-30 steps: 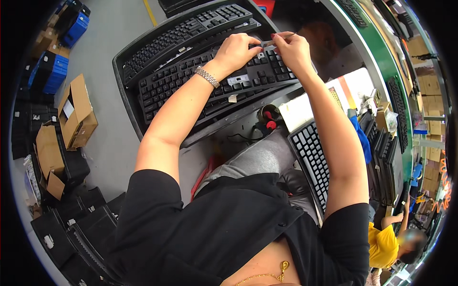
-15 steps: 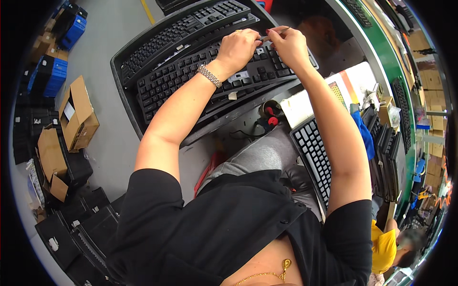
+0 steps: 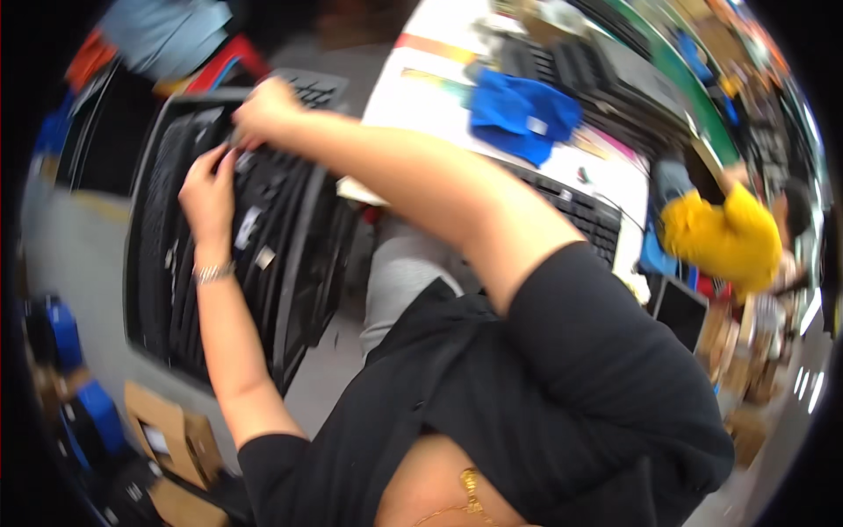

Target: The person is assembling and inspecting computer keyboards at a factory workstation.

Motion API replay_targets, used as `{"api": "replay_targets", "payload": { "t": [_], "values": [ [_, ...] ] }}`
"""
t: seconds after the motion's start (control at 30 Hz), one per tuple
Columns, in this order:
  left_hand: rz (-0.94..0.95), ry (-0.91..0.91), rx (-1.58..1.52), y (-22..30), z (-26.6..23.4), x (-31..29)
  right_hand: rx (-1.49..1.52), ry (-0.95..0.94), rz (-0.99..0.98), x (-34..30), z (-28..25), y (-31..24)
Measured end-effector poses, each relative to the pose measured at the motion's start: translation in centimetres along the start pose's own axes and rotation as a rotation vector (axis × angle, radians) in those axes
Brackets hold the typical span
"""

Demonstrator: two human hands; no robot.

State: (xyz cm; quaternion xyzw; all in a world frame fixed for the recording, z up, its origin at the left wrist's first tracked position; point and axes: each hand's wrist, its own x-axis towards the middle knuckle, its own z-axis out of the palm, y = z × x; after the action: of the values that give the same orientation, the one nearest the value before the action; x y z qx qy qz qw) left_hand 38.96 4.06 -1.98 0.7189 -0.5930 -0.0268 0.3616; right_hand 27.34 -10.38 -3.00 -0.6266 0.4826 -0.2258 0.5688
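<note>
black keyboard (image 3: pixel 266 187) lying in a dark bin (image 3: pixel 296 272), toward the bin's right edge. the left hand (image 3: pixel 209 195) and right hand (image 3: pixel 266 110) are close together near the bin's far edge, fingers curled toward the thumbs; blur prevents telling whether they grip anything. right of the bin, the white surface (image 3: pixel 439 121) carries a blue cloth (image 3: pixel 518 114) and a second keyboard (image 3: pixel 590 218).
</note>
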Motion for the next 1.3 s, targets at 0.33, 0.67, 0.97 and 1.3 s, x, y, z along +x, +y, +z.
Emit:
{"api": "replay_targets", "payload": {
  "t": [0.33,0.67,0.97,1.3],
  "values": [
    [-0.058,-0.008,-0.024,0.8,0.5,-0.9,0.081,0.050,0.120,-3.8,-0.6,-2.8],
    [-0.078,0.083,-0.618,2.8,-0.2,-0.3,0.446,0.231,-0.082,-7.0,-4.6,-0.8],
    [-0.280,-0.410,-0.984,15.2,1.4,-5.6,0.670,-0.119,0.105,-25.7,-17.1,5.5],
    [-0.388,-0.461,-1.294,15.6,1.9,-10.3,0.577,-0.100,0.156,-31.7,-18.5,8.5]
  ]
}}
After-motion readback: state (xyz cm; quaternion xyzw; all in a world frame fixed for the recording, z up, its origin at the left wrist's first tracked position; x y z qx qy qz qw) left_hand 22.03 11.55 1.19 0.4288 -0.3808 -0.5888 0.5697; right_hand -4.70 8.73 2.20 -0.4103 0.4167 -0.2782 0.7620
